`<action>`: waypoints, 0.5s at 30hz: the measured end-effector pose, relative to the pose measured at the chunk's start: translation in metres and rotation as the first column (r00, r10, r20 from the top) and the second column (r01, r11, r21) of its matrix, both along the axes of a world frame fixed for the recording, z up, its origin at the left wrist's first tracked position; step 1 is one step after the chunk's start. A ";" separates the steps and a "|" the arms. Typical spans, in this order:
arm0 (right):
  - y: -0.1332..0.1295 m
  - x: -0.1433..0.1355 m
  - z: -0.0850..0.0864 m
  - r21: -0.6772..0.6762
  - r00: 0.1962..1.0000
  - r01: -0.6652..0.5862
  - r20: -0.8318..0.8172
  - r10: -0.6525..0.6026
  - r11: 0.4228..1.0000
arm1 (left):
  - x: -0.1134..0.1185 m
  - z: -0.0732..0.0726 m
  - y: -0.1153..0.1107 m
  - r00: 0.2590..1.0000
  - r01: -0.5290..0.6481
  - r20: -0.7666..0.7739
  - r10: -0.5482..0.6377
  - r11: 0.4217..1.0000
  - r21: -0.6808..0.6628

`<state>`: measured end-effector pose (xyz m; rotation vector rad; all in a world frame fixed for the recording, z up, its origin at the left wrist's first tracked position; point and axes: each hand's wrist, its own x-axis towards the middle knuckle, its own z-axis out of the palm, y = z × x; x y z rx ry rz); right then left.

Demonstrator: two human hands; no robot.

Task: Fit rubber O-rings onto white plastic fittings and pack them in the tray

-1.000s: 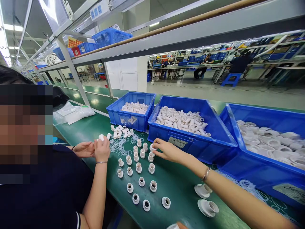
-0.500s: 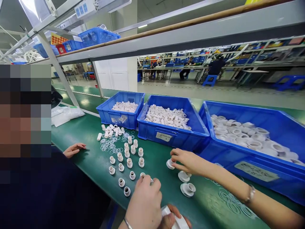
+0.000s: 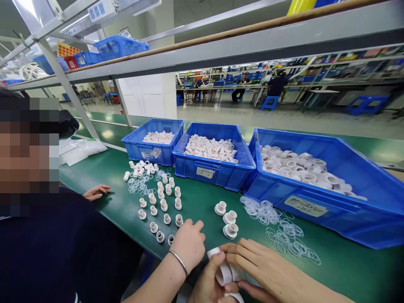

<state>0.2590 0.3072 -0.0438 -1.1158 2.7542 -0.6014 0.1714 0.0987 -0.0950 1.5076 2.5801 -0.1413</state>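
My left hand [image 3: 206, 280] is low in the middle, its thumb and fingers closed round several white plastic fittings [image 3: 223, 273]. My right hand [image 3: 255, 259] reaches in from the lower right, its fingers pressed on the same fittings; what lies beneath them is hidden. Beyond my hands stand three wide-flanged white fittings [image 3: 231, 230], openings up, on the green table [image 3: 202, 202]. Thin clear rings [image 3: 284, 233] lie in loose heaps to their right. Left of my hands, another person's hand [image 3: 190, 242] with a metal bangle is over the smaller flanged fittings [image 3: 163, 205].
Three blue bins of white fittings, left [image 3: 148, 153], middle [image 3: 214, 174] and right [image 3: 303, 210], line the back of the table. A co-worker [image 3: 94, 248] sits at the left, a second hand [image 3: 97, 192] on the table. Short white tubes [image 3: 139, 170] lie near the left bin.
My right hand has left the wide-flanged fittings and come down to the pieces in my left hand. The co-worker's bangled hand has lifted off a small fitting. The view has shifted slightly.
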 end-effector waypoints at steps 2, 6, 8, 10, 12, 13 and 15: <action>0.003 0.001 -0.009 -0.001 1.000 0.009 0.022 -0.009 1.000 | -0.003 -0.002 0.000 1.000 0.026 0.012 -0.026 1.000 0.008; 0.006 0.003 -0.010 -0.030 0.998 0.009 0.059 -0.007 1.000 | -0.004 -0.006 -0.001 1.000 0.014 -0.003 -0.014 1.000 0.011; 0.011 0.001 -0.004 -0.052 0.996 0.056 0.070 -0.052 0.997 | -0.003 -0.011 -0.002 1.000 0.003 -0.007 -0.003 1.000 0.005; 0.020 -0.004 0.002 -0.080 0.987 0.149 0.067 -0.144 0.986 | -0.003 -0.017 -0.004 1.000 -0.005 -0.025 0.006 1.000 0.017; 0.030 -0.012 0.004 -0.129 0.966 0.259 0.041 -0.256 0.957 | -0.003 -0.023 -0.006 0.999 -0.015 -0.052 0.016 0.999 0.035; 0.034 -0.016 0.003 -0.155 0.951 0.308 0.028 -0.308 0.939 | -0.003 -0.026 -0.007 0.998 -0.020 -0.062 0.022 0.999 0.034; 0.041 -0.023 -0.004 -0.192 0.922 0.381 0.004 -0.387 0.905 | -0.003 -0.030 -0.008 0.996 -0.040 -0.083 0.041 0.999 0.012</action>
